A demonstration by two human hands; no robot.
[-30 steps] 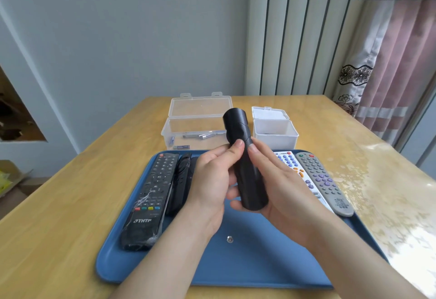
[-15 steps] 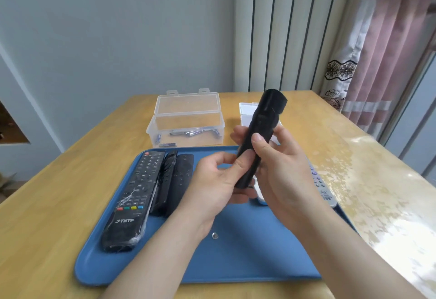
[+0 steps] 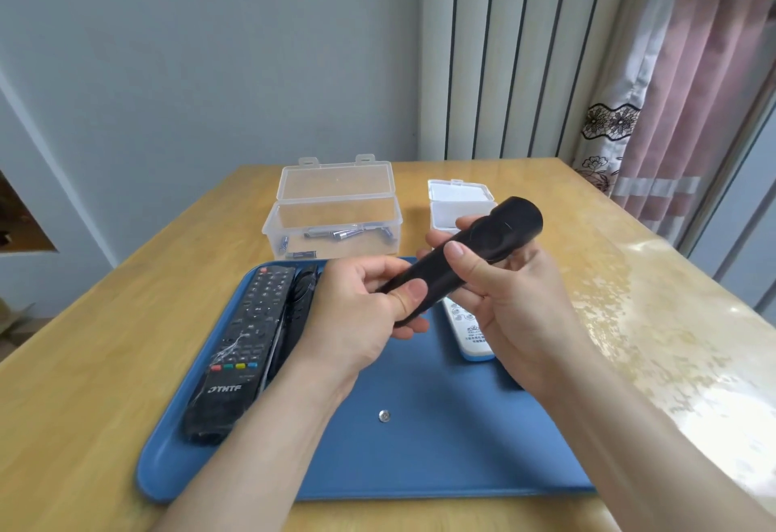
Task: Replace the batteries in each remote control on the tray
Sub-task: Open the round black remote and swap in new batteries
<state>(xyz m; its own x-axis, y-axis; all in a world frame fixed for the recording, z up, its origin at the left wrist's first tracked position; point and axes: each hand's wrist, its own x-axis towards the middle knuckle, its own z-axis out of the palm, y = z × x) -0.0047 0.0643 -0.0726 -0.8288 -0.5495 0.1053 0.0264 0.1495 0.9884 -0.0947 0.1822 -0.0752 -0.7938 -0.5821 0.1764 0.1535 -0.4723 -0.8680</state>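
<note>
We note both hands gripping one black remote (image 3: 474, 256) above the blue tray (image 3: 420, 460): left hand (image 3: 361, 313) low, right hand (image 3: 504, 292) mid-body

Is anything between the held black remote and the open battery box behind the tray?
Nothing visible does. The left hand and right hand grip the black remote above the blue tray; the clear box stands open just beyond the tray's far edge.
</note>
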